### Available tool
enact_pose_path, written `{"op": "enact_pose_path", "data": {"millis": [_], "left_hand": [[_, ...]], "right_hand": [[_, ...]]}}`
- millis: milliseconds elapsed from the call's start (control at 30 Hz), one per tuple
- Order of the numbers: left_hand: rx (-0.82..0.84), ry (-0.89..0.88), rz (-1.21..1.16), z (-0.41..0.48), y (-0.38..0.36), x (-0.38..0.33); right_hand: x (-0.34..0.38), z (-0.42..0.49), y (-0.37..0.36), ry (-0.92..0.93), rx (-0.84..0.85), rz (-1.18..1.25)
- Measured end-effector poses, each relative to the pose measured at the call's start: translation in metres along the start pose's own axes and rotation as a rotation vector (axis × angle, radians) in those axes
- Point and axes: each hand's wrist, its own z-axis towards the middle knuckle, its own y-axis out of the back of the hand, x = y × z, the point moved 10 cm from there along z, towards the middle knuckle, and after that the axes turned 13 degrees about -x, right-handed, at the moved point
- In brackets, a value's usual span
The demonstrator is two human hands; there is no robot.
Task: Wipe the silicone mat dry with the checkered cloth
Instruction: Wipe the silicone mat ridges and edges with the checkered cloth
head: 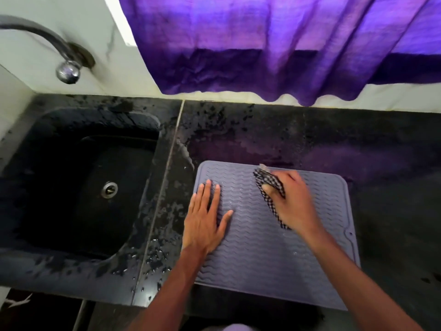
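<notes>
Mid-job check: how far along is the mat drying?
Set up: the silicone mat lies flat on the wet counter, the left hand resting flat on its left side. In hand: the right hand holds the bunched checkered cloth in a grip on the mat's far middle. Left: a few droplets glint on the near half, so wiping looks unfinished; how much is already dry I cannot tell.
</notes>
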Motion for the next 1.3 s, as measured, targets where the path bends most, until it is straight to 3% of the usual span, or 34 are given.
{"op": "enact_pose_path", "data": {"millis": [200, 300, 467, 667, 933, 1133, 1233, 1300], "left_hand": [[0.031, 0.036, 0.042, 0.002, 0.002, -0.001], [0.047, 0.033, 0.065, 0.003, 0.000, -0.003], [0.034, 0.056, 0.049, 0.003, -0.001, 0.002], [0.038, 0.063, 0.031, 0.003, -0.002, 0.002], [0.012, 0.062, 0.020, 0.003, 0.001, 0.001], [0.001, 0.054, 0.016, 0.004, 0.002, -0.002], [-0.003, 0.052, 0.013, 0.004, 0.004, -0.003], [-0.002, 0.053, 0.009, 0.004, 0.005, -0.002]], "right_hand": [[0.073, 0.056, -0.098, 0.354, 0.053, -0.352], [0.080, 0.049, -0.139, 0.431, 0.162, -0.454], [0.066, 0.040, -0.146, 0.463, 0.139, -0.583], [0.042, 0.047, -0.114, 0.405, 0.109, -0.608], [-0.049, 0.046, -0.018, 0.353, -0.035, -0.758], [-0.129, 0.037, 0.075, 0.139, -0.112, -0.855], [-0.131, 0.040, 0.078, 0.015, -0.079, -0.810], [-0.108, 0.044, 0.063, 0.039, -0.098, -0.689]]}}
